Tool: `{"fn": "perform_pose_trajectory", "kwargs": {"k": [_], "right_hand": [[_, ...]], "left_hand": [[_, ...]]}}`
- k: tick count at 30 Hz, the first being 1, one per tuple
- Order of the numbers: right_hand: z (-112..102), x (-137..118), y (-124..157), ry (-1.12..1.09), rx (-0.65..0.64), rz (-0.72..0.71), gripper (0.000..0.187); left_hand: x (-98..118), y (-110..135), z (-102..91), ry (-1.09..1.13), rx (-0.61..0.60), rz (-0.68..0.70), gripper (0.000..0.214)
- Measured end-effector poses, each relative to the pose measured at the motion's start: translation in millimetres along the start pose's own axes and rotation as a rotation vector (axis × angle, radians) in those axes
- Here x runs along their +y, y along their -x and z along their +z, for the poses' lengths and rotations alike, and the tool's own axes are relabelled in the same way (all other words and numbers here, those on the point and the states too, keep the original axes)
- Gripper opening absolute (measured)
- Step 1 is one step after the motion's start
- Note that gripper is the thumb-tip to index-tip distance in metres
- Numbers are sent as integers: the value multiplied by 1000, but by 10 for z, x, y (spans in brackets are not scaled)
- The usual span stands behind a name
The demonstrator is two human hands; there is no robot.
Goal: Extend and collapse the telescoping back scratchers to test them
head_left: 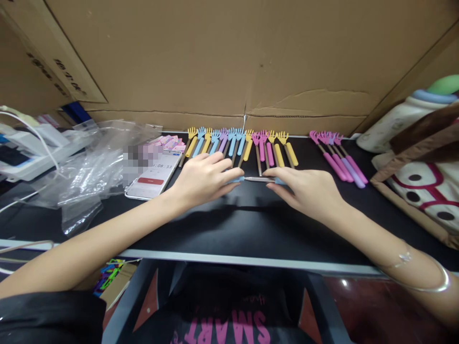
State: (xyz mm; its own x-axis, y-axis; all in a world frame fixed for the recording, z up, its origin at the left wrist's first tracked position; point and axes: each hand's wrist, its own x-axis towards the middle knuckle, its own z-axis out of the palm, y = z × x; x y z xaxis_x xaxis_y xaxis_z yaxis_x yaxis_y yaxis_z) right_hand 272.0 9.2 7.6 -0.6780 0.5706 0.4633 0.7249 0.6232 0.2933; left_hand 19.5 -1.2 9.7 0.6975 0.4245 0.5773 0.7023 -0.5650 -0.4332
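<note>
Between my hands, above the black table, a back scratcher (pixel 258 179) with blue ends and a thin metal rod is held level. My left hand (pixel 202 179) is closed round one blue end, and my right hand (pixel 308 191) grips the other; the fingers hide most of both ends. Just beyond them lies a row of back scratchers with claw heads in yellow, blue, purple and pink, such as a yellow back scratcher (pixel 292 154). Off to the right of that row, several pink and purple back scratchers (pixel 339 162) lie together.
A phone (pixel 152 177) showing a timer and crumpled clear plastic bags (pixel 89 162) lie left of my left hand. Pink printed slips (pixel 172 142) sit behind the phone. A bottle (pixel 398 119) and a patterned bag (pixel 426 186) stand right. Cardboard (pixel 215 57) walls the back.
</note>
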Motion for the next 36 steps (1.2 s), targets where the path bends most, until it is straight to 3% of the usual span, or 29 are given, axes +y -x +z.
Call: {"fn": "perform_pose_trajectory", "kwargs": {"k": [7,10,13,16,21,25,29,33,36], "right_hand": [[-85,-188,-161,119,21,-61,33],[-92,-230,-192,154,60,-83,35],[-77,-115,-172,216,55,-102,38],[-60,284,-23,306,-4,-36,40],[-63,1251,519,496,-188,296,40],[-94,1599,850,561,-207,370,36],[-149,1591,886,516,-190,361,34],[-154,1555,826,366,-280,402,34],[-129,1538,819,316,-294,405,27]], "left_hand": [[104,-132,-105,-60,-81,26,19],[107,-154,-61,-80,-8,33,23],[2,-135,-14,-121,49,66,26],[-327,9,-56,-158,16,60,29],[-1236,569,-280,-343,-64,-135,29],[-1677,951,-386,-409,-60,-155,30],[-1671,1084,-400,-387,-87,-178,37],[-1543,1114,-386,-256,-205,-305,42],[-1525,1138,-350,-222,-242,-328,41]]}}
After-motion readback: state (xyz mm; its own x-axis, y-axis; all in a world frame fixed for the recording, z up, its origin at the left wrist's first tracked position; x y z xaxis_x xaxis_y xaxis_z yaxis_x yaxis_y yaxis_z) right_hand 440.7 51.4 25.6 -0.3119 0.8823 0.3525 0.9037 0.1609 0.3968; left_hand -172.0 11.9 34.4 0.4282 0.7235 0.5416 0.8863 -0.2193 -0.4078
